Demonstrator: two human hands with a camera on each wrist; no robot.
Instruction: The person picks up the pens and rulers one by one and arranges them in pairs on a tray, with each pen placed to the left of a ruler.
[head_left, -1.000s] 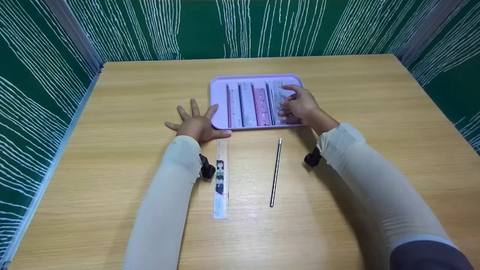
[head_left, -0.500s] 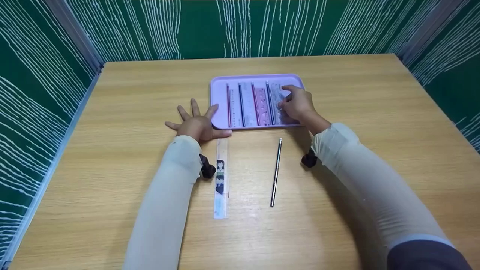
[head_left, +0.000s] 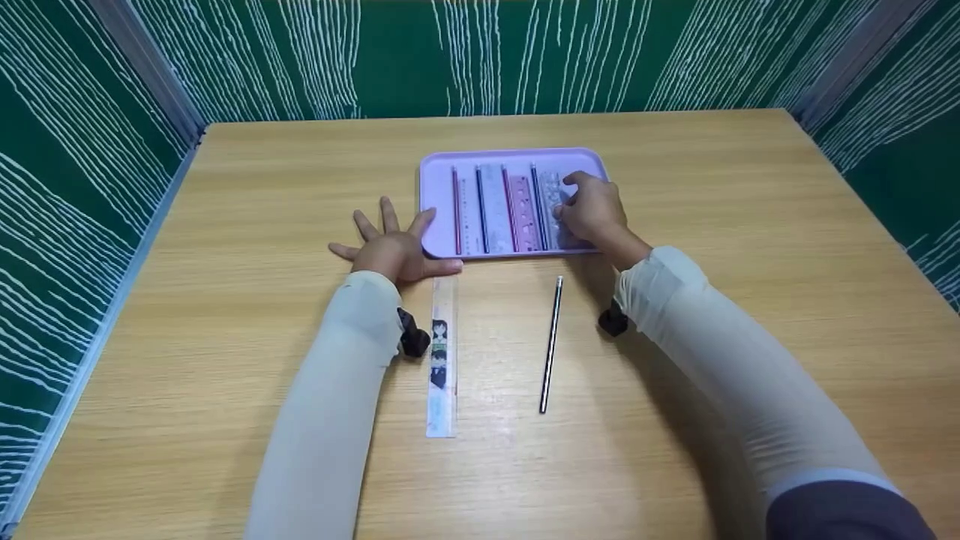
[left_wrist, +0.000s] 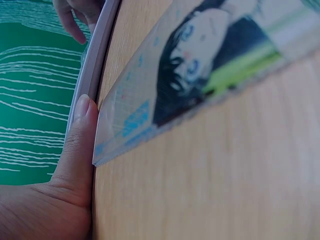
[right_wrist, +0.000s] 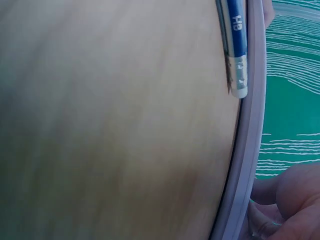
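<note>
A lilac tray (head_left: 439, 161) holds pencils and rulers laid side by side. My left hand (head_left: 390, 251) rests with spread fingers at its near left corner, the thumb along the front rim. My right hand (head_left: 596, 210) is over the tray's right side, fingertips touching the rightmost clear ruler (head_left: 550, 191) and partly covering its right side. In the right wrist view the bent fingers (right_wrist: 300, 195) show beyond the rim. On the table before the tray lie a long ruler with cartoon figures (head_left: 441, 375), beside the left thumb, and a dark striped pencil (head_left: 551, 345).
In the tray, from the left, are a red pencil (head_left: 457, 210), a clear ruler (head_left: 469, 217), a dark pencil (head_left: 482, 210), another clear ruler (head_left: 495, 206), a second red pencil (head_left: 511, 210), a pink ruler (head_left: 523, 214) and another dark pencil (head_left: 538, 206). Green panels (head_left: 510, 60) border the wooden table (head_left: 300, 165).
My right hand has shifted slightly left, and the rightmost clear ruler has moved left and straightened next to the dark pencil. My left hand keeps its place.
</note>
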